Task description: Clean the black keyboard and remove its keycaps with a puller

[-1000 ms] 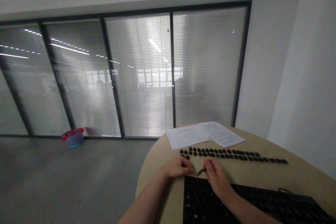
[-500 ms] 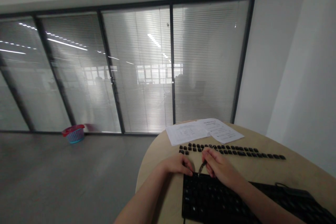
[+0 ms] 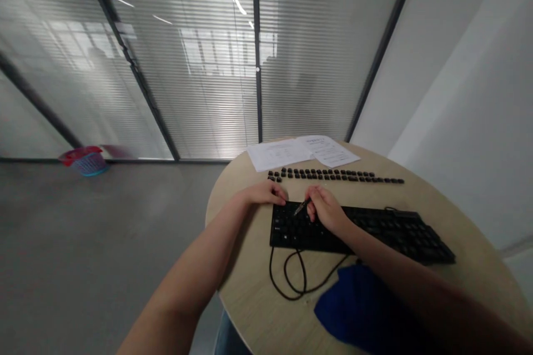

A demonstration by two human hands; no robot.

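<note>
A black keyboard [image 3: 375, 222] lies on the round wooden table, its left part under my hands. My left hand [image 3: 266, 193] has its fingers bent and presses against the keyboard's upper left corner. In my right hand [image 3: 325, 206], the closed fingers grip what look like slim tweezers [image 3: 300, 207], with a dark upper part and a silvery tip. This tip points down at the keys near the upper left. Behind the keyboard, small black keycaps [image 3: 333, 175] are laid out in rows. Shadow hides the details of the keys.
Two printed sheets [image 3: 278, 153] lie at the table's [image 3: 233, 216] far side. A black cable [image 3: 287, 288] loops in front of the keyboard, beside a dark blue cloth [image 3: 353, 305]. On the floor to the left stands a blue basket [image 3: 90, 165] with something red on it.
The view has tilted down, bringing the cable and blue cloth into sight. The tweezers' tip has moved from the keyboard's top edge onto the keys. My left hand stays at the corner.
</note>
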